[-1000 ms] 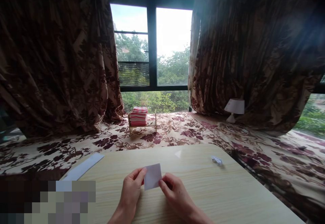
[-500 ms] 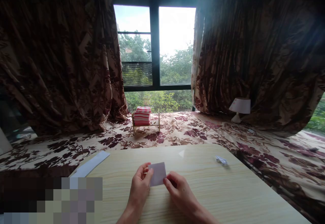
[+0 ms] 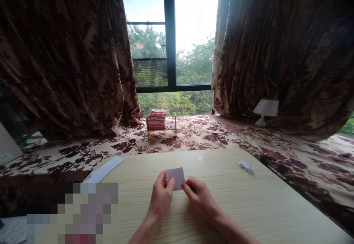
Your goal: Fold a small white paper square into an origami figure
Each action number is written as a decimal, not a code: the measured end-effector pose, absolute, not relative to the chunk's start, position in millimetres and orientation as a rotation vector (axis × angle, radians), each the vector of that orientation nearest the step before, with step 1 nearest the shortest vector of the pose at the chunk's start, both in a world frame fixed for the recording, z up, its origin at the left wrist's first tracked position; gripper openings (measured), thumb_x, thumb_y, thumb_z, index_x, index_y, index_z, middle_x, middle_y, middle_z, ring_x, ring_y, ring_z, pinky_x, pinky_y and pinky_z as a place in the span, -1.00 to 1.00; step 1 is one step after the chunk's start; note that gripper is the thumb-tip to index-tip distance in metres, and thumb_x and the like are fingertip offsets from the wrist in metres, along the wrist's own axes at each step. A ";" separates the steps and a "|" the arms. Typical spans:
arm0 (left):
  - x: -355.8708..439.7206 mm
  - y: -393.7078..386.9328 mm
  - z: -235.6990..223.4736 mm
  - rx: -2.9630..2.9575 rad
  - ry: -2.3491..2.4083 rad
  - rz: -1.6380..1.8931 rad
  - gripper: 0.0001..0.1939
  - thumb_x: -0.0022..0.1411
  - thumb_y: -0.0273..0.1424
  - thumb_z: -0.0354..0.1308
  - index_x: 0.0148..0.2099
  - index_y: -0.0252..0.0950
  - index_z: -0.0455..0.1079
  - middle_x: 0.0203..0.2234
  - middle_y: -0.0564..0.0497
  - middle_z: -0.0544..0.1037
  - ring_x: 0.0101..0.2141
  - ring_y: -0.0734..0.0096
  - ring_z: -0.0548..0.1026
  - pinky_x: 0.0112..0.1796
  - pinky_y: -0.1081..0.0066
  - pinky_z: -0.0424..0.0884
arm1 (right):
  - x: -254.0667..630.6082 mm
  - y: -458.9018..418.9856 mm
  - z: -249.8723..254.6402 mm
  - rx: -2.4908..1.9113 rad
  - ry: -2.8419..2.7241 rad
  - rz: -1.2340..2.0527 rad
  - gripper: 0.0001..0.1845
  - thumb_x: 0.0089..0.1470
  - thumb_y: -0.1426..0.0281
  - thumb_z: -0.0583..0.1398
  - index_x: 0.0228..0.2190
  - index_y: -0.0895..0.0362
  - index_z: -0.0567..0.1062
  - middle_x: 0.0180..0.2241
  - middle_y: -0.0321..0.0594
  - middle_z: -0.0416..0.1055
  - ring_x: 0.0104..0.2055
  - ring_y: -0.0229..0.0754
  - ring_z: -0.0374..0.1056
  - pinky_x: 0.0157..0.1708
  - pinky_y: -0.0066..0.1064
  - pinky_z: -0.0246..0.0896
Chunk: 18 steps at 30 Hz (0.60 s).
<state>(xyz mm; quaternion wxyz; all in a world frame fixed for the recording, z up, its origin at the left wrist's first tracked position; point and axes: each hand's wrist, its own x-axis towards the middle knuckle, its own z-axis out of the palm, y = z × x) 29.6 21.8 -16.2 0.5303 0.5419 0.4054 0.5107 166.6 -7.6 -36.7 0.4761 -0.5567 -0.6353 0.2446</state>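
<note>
A small, nearly square piece of white paper (image 3: 177, 175) is held up above the pale wood-grain table (image 3: 249, 214). My left hand (image 3: 162, 192) grips its left side, thumb on the near face and fingers behind. At the lower right corner, my right hand (image 3: 199, 196) pinches the paper between thumb and fingertips, the other fingers curled in. Whether the paper is folded in layers cannot be made out.
A small folded paper piece (image 3: 245, 166) lies at the table's far right. A long white paper strip (image 3: 106, 168) lies far left. Beyond the table, a patterned cloth bears a little rack (image 3: 176, 128) with stacked striped cloths (image 3: 157, 119) and a lamp (image 3: 265, 107).
The view has tilted slightly down and shifted left. My left thumb reaches a little further over the paper. Both hands keep hold of it.
</note>
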 end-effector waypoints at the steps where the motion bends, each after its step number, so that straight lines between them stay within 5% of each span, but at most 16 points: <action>1: 29.5 21.8 -16.0 1.290 0.974 1.219 -0.71 0.07 -0.34 0.12 -0.16 -0.38 0.32 -0.38 -0.07 0.52 -0.33 0.30 0.46 -0.29 0.39 0.37 | 166.6 -7.7 -36.2 -1.364 -1.552 0.597 -0.72 0.06 0.31 0.06 -0.62 0.15 0.28 -0.61 -0.34 0.18 -0.52 -0.29 0.09 -0.51 -0.48 -0.02; 18: 36.1 18.6 -13.6 1.331 1.036 1.240 -0.72 0.05 -0.37 0.11 -0.15 -0.34 0.34 -0.36 -0.03 0.52 -0.30 0.29 0.47 -0.25 0.39 0.37 | 171.6 -7.9 -35.6 -1.322 -1.556 0.630 -0.73 0.05 0.33 0.08 -0.63 0.15 0.32 -0.61 -0.34 0.21 -0.53 -0.29 0.11 -0.52 -0.48 -0.01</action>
